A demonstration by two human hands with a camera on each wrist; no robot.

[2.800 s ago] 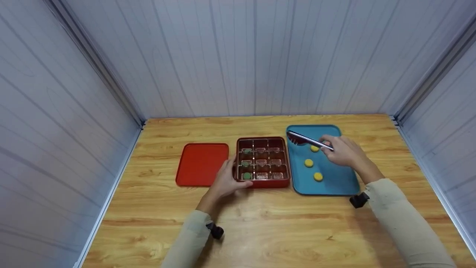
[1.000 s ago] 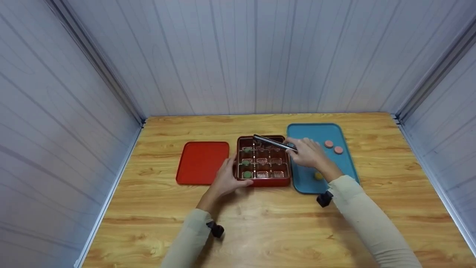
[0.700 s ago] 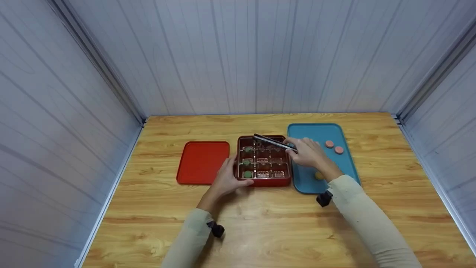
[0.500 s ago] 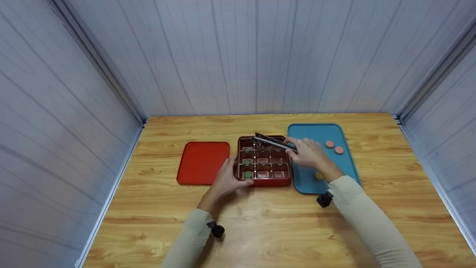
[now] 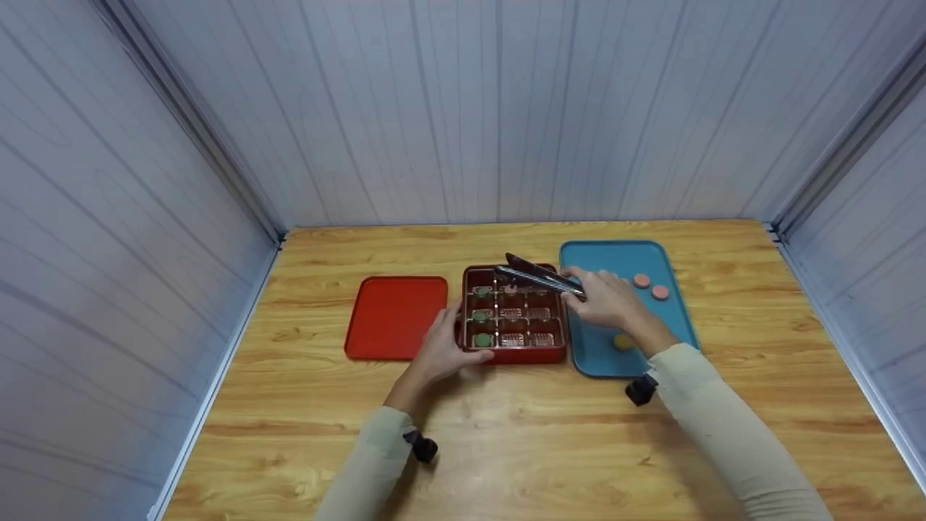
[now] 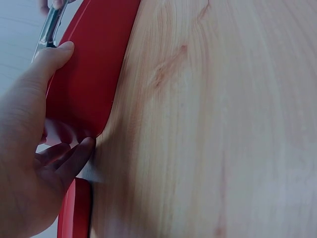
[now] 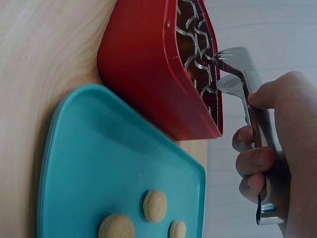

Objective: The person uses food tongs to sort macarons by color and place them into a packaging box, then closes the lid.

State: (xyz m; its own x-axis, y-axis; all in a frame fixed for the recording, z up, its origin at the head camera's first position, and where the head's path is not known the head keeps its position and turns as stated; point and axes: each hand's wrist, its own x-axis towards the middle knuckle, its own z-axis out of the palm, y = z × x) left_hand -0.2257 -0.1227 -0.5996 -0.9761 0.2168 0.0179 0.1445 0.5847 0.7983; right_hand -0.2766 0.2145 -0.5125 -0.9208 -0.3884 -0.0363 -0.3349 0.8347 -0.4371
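The right hand [image 5: 604, 300] has its fingers curled around metal tongs [image 5: 539, 276], whose tips hang apart over the back row of the red box [image 5: 514, 315]. The left hand [image 5: 441, 351] grips the box's left wall, thumb on the rim. If that grip slackens, the tongs could likely nudge the box sideways or catch its dividers. A red lid [image 5: 394, 317] lies left of the box; a blue tray [image 5: 600, 358] with loose cookies sits right of it. All rest on a wooden worktop [image 5: 506, 434] enclosed by pale panelled walls.

Tongs [image 5: 539, 275] carried from blue tray [image 5: 673, 340] to over red box [image 5: 514, 353], one yellow piece [image 5: 622, 341] left visible
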